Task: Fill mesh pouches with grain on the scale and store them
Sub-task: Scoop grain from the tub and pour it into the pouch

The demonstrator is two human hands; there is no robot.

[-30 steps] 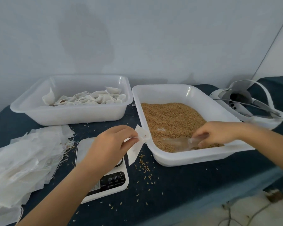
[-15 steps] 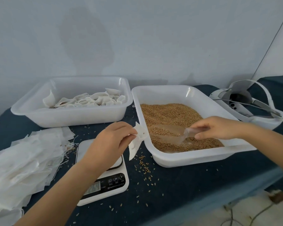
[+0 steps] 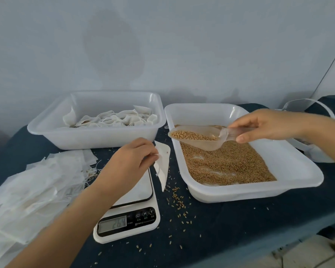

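My left hand (image 3: 130, 161) pinches the top of an empty white mesh pouch (image 3: 162, 165), which hangs over the right edge of the white scale (image 3: 135, 215). My right hand (image 3: 263, 125) grips the handle of a clear plastic scoop (image 3: 197, 138) loaded with grain. The scoop is raised above the left part of the white grain tray (image 3: 298, 167), its mouth pointing left toward the pouch. Brown grain (image 3: 226, 165) covers the tray floor. A second white tray (image 3: 97, 140) at the back left holds several filled pouches.
A heap of empty mesh pouches (image 3: 27, 186) lies at the left on the dark blue cloth. Loose grains (image 3: 177, 202) are scattered between scale and grain tray. A white headset (image 3: 317, 151) sits behind my right arm. The table's front edge runs at the lower right.
My right hand lifted the scoop out of the grain, now full, and carried it up and left. My left hand kept the pouch by the scale.
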